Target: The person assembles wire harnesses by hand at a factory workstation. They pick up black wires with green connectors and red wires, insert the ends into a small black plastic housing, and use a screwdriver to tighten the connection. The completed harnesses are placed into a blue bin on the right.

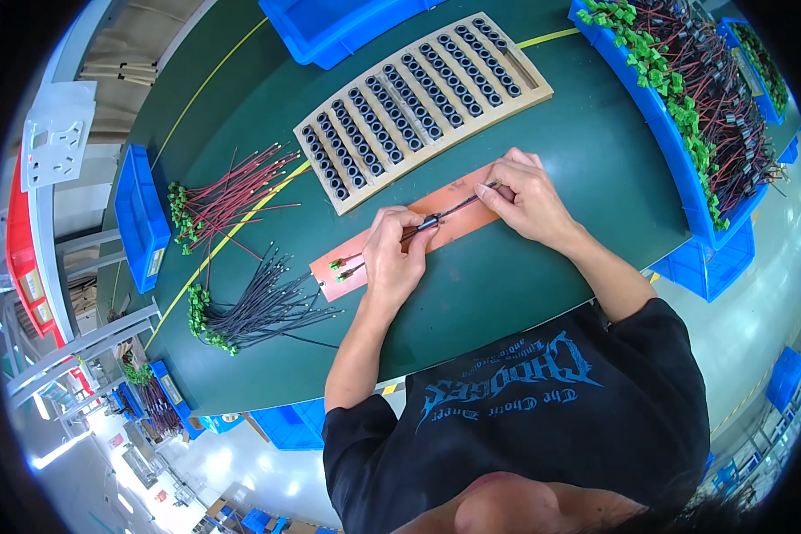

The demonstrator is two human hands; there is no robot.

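Observation:
My left hand (393, 254) is closed, pinching a black cylindrical sleeve (430, 222) that sits around thin wires. My right hand (527, 198) grips the far end of the same wires (458, 207) between thumb and fingers. The stretch of wire between the two hands is nearly straight. Small green connectors (339, 268) at the wires' other end stick out left of my left hand. Beneath both hands lies a long copper-coloured strip (325, 283), set slantwise on the green table. My fingertips partly hide the sleeve and the wire ends.
A wooden tray (340, 201) with rows of black sleeves stands beyond my hands. Red wires (240, 187) and black wires (262, 307) with green connectors lie in bundles at left. A blue bin (672, 133) at right is heaped with wired assemblies. Blue bins (142, 218) edge the table (507, 311).

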